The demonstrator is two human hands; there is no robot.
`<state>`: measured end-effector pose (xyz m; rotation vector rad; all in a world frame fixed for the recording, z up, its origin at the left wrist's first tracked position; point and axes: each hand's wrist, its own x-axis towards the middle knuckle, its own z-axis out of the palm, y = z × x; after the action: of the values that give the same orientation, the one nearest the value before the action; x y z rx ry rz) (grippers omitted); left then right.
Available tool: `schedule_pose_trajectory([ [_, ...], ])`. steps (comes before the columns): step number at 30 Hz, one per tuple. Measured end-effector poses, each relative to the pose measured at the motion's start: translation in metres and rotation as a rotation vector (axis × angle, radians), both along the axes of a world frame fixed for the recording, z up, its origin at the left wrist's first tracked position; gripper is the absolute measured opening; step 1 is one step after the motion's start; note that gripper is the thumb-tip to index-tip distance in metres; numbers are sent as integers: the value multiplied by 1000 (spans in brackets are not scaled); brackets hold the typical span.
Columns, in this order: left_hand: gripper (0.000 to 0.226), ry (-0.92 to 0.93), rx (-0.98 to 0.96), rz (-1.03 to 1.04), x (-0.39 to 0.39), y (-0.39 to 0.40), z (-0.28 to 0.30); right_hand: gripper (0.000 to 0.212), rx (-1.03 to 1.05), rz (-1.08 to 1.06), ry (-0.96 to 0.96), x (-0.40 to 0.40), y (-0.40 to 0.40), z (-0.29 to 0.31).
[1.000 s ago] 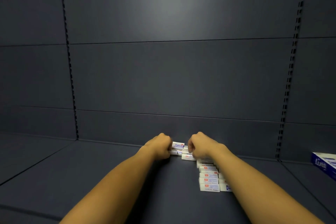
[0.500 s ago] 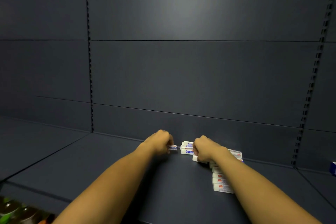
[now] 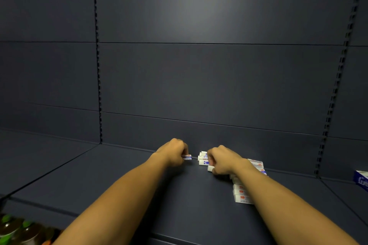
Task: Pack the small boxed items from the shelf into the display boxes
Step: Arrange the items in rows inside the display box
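- The dark back wall (image 3: 219,75) stands tall just past both hands. It has lines across it and strips of little holes going up.
- The dark shelf (image 3: 119,181) lies flat under both arms and both hands.
- A blue and white display box (image 3: 361,180) sits far off to the right of the right hand, at the edge of the view. Only a part of it shows.
- Some bottles with green tops (image 3: 12,228) are blurry, low down, below the left arm and under the shelf.
- A row of small white boxes (image 3: 242,195) with red marks lies on the shelf, just behind the right hand and partly under the right arm.
- The left hand (image 3: 173,152) is curled up tight. It pinches one small box (image 3: 187,156) with a blue stripe. The end of the box sticks out toward the right hand.
- The right hand (image 3: 223,160) is curled too. It grips a little bunch of small boxes (image 3: 203,158). Their ends poke out toward the left hand, and they rest on the shelf.
- There is a small gap between the two hands.
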<state>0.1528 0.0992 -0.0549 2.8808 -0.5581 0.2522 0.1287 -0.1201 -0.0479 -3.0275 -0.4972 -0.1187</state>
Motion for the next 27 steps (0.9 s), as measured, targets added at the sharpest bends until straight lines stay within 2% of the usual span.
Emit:
schedule_pose_trajectory([
  [6, 27, -19, -13, -50, 0, -11, 11, 22, 43, -9, -49, -13, -6, 18],
  [21, 19, -25, -52, -338, -17, -95, 7, 14, 149, -332, -63, -72, -85, 7],
  [27, 19, -61, -48, -411, -36, -138, 20, 26, 187, -403, -66, -98, -126, 9],
])
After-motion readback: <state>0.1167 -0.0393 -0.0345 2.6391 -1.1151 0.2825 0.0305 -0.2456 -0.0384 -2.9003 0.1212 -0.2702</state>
